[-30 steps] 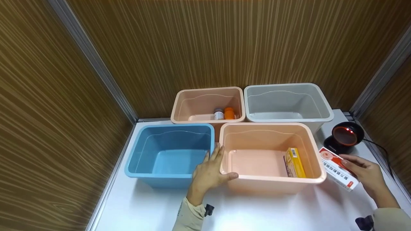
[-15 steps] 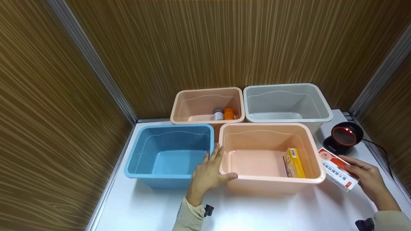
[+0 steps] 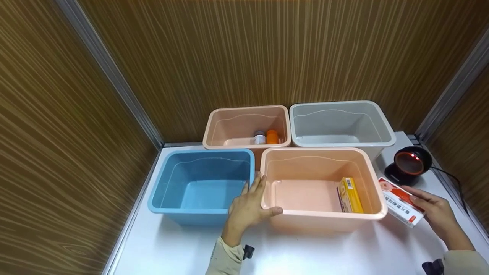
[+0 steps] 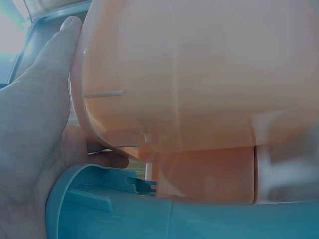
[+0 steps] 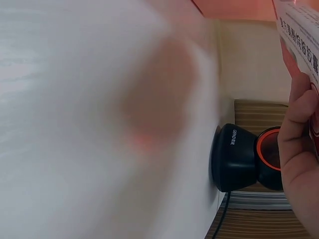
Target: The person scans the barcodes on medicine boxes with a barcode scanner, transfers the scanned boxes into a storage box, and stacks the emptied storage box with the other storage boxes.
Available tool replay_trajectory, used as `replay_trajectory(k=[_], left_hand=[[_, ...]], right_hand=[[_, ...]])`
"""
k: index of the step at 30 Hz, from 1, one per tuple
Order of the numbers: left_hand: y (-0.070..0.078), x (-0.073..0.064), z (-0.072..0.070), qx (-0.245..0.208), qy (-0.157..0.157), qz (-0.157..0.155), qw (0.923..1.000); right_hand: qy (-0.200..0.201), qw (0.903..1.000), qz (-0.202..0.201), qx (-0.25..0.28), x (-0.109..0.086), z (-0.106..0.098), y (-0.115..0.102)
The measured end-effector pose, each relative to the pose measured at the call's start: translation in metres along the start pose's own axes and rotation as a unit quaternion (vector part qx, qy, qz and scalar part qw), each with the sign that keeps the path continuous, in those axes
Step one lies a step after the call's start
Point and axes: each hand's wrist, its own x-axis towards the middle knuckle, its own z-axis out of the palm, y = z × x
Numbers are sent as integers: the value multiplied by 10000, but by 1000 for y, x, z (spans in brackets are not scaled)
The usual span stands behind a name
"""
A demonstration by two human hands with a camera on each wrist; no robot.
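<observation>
the right hand pinches the red and white medicine box by the front peach bin, near the black barcode scanner. the left hand has straight, spread fingers on the bin's rim. i think it's best to hold the box by its edges, any bar code facing the red light. its underside is hidden, and the right wrist view cuts it off.

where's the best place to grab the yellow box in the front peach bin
Probably from above, through the open top of the front peach bin, pinching the yellow box across its narrow upward face. It sits close to the bin's right wall, so coming sideways there looks tight.
</observation>
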Motion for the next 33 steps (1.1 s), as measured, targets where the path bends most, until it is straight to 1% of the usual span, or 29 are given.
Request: replay_trajectory(k=[2, 4, 9, 11, 14, 17, 21, 25, 30, 32, 33], left_hand=[[0, 0, 0, -20, 7, 14, 10000], [0, 0, 0, -74, 56, 64, 9999], [0, -1, 0, -113, 176, 169, 9996], [0, -1, -1, -114, 176, 167, 9996], [0, -1, -1, -140, 151, 152, 9997], [1, -1, 0, -153, 140, 150, 9997], [0, 0, 1, -131, 94, 127, 9998], [0, 1, 1, -64, 44, 112, 9999], [0, 0, 1, -61, 69, 81, 9999], [0, 0, 1, -69, 101, 93, 9999], [0, 0, 1, -71, 133, 114, 9998]], right_hand=[[115, 9999, 9, -63, 1, -3, -6], [253, 9996, -129, -73, 3, -5, -14], [509, 9970, -412, 422, 6, -8, -46], [628, 9955, -431, 560, 6, -7, -60], [797, 9940, -571, 489, 5, -3, -74], [954, 9931, -646, 223, 5, 0, -79], [998, 9928, -636, 184, 6, 3, -75], [945, 9938, -476, 329, 12, 2, -57], [765, 9962, 193, 373, 18, -4, -26], [712, 9959, 372, 409, 19, -6, -18], [696, 9960, 373, 416, 19, -7, -15]])
